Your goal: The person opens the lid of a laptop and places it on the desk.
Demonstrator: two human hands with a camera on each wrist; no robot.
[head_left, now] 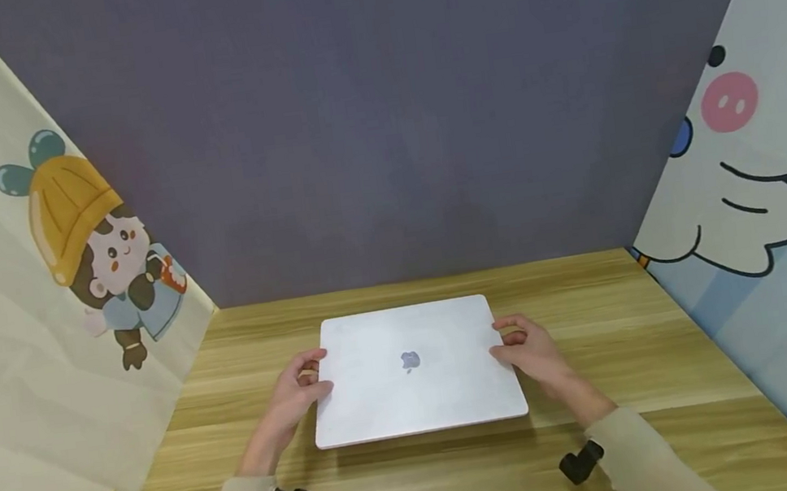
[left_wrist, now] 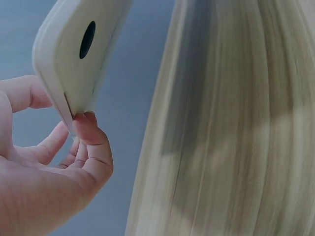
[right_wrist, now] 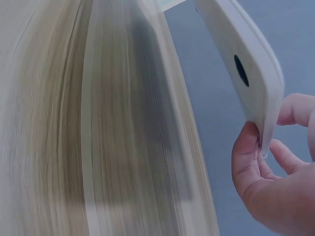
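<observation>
Closed silver laptop (head_left: 417, 390), flat pale lid, rounded corners, dark grey apple logo (head_left: 411, 361) mid-lid, leaf toward the near side. Underside pale too, with a dark round foot (left_wrist: 87, 40) near the corner in the left wrist view. Laptop held above wood-grain table (head_left: 620, 349), near the middle, shadow below. Left hand (head_left: 292, 391) pinches left edge, right hand (head_left: 534, 355) pinches right edge; hands well apart.

Silver-white rectangular metal laptop (head_left: 417, 402): underside hidden in head view, cut off at top in both wrist views. There, some fingertips of left hand (head_left: 292, 395) and right hand (head_left: 536, 355) hidden behind it. Yellow-brown wood-grain table (head_left: 423, 487): near edge cut off, head view.
</observation>
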